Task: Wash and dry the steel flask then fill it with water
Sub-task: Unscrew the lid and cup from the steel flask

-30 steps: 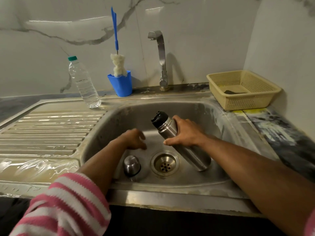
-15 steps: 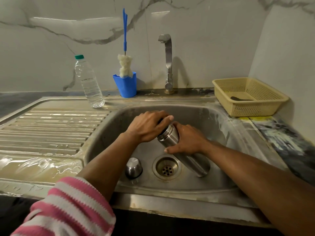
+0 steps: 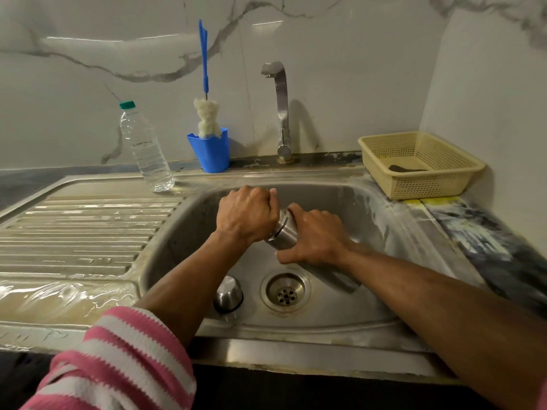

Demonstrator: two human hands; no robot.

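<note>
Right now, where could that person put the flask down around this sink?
The ribbed draining board left of the basin is bare, bordered at the back by the plastic water bottle. The basin floor is crowded: both hands, left and right, grip the flask above the drain, with a steel cup beside it. The yellow basket fills the right corner.

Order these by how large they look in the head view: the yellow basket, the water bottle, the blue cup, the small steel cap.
1. basket
2. bottle
3. cup
4. cap

The cap lies nearer the camera, yet looks smallest.
</note>
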